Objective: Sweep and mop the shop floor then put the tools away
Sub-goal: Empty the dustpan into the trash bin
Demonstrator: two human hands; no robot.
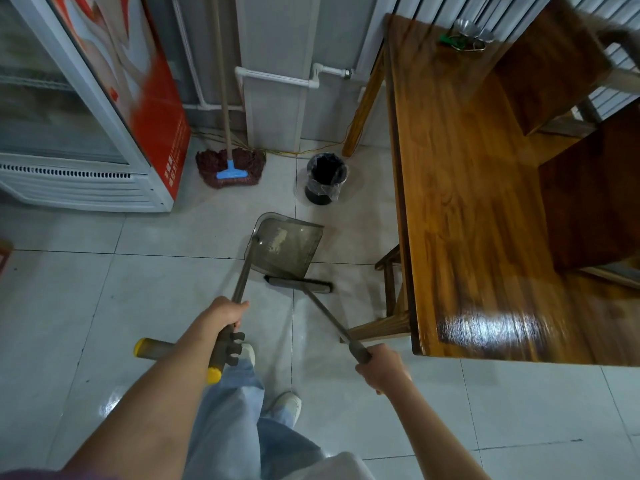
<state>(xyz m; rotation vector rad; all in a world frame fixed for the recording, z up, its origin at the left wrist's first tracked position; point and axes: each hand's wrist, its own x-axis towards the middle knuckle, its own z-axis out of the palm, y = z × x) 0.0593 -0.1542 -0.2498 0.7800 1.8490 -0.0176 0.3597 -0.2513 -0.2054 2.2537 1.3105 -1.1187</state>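
Observation:
My left hand (227, 315) grips the long handle of a grey translucent dustpan (284, 245), whose pan sits on the tiled floor with some pale dirt inside. My right hand (381, 367) grips the handle of a broom (299, 285), its brush head lying on the floor just in front of the dustpan's mouth. A dark red mop (230, 166) with a blue clamp leans upright against the wall, past the dustpan. Another yellow-tipped handle end (149, 348) shows behind my left forearm.
A small black bin (325, 178) lined with clear plastic stands beyond the dustpan. A glossy wooden table (485, 220) fills the right side, with a bench under it. A red and white drinks fridge (86, 133) stands at the left. My feet are below the hands.

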